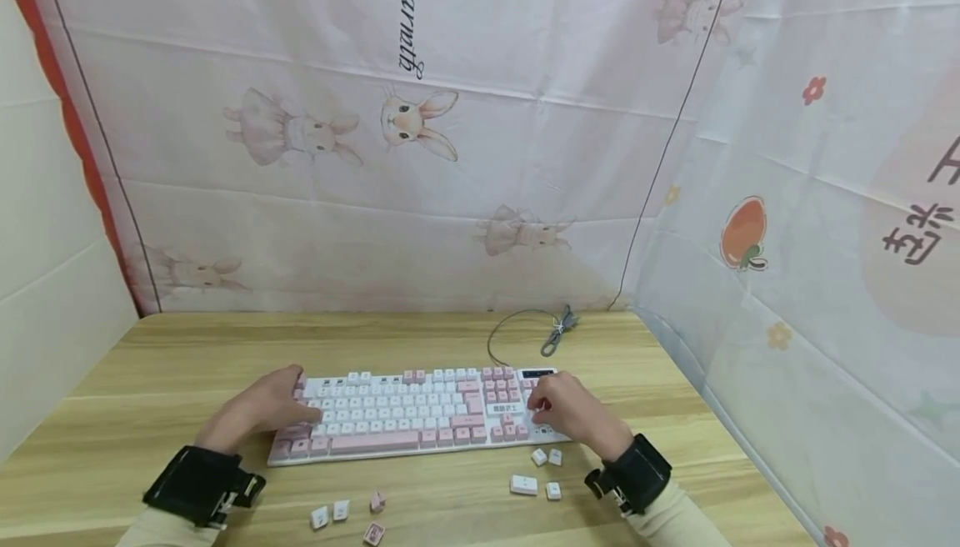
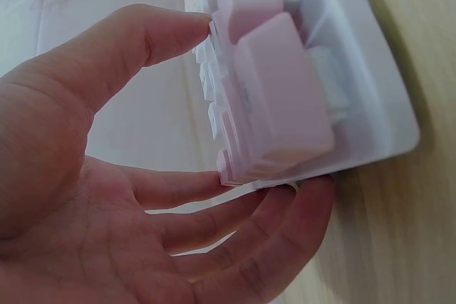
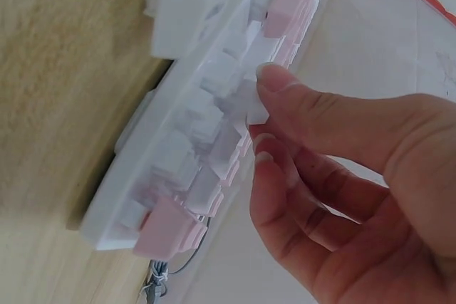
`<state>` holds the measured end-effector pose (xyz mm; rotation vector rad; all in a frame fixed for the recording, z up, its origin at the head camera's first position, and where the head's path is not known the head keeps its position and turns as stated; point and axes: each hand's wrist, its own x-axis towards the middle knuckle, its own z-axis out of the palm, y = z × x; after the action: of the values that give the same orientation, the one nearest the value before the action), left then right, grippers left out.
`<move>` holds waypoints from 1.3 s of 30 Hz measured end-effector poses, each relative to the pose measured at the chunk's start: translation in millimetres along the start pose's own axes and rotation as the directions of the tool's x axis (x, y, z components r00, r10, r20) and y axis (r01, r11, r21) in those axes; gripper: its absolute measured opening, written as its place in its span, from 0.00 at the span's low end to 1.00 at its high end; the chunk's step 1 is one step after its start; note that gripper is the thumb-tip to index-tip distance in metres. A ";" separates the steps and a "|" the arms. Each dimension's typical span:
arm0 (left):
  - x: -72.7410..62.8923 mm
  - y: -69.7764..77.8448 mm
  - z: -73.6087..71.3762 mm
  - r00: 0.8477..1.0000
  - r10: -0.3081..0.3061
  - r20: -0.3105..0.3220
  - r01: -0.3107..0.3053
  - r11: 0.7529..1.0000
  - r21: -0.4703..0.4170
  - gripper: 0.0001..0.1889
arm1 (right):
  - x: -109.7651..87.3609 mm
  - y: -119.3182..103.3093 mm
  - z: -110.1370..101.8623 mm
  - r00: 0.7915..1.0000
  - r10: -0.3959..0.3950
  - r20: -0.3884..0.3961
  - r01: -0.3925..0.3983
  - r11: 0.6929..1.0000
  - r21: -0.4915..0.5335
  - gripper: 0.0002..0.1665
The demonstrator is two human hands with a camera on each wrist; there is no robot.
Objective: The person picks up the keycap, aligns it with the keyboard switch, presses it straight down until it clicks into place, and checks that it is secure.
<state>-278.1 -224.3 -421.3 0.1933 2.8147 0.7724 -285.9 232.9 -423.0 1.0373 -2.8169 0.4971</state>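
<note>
We see the keyboard (image 1: 405,415) on the desk (image 1: 442,501), its left end gripped by the left hand (image 1: 262,403). At its right end, the right hand (image 1: 577,409) pinches a white cap (image 3: 256,112). Nearer us lie loose caps (image 1: 523,485) (we count six white, two pink).

Wooden table (image 1: 442,499); pale rabbit-print cloth (image 1: 408,188) behind it; flower-print cloth (image 1: 817,222) at right.

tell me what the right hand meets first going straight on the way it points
The right hand, pinching a white keycap, would likely meet the keyboard number pad first; exact depth is unclear.
</note>
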 end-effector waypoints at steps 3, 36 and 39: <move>-0.7 0.5 0.7 1.000 0.017 -0.004 -0.016 1.000 0.008 0.51 | -1.0 1.0 1.4 1.000 -0.011 -0.009 0.011 1.000 -0.010 0.08; 3.4 -3.7 -0.2 0.999 0.028 0.015 -0.029 0.999 0.038 0.52 | -0.9 -1.5 5.5 1.000 -0.016 -0.024 0.015 0.998 -0.056 0.08; 4.4 -3.4 -0.4 1.000 0.021 0.019 -0.021 0.999 0.037 0.52 | -0.8 -1.5 4.7 1.000 -0.015 -0.026 0.014 0.998 -0.062 0.08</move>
<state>-282.7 -226.6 -423.5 0.2355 2.8155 0.7189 -284.2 230.7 -427.2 1.0307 -2.7805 0.4165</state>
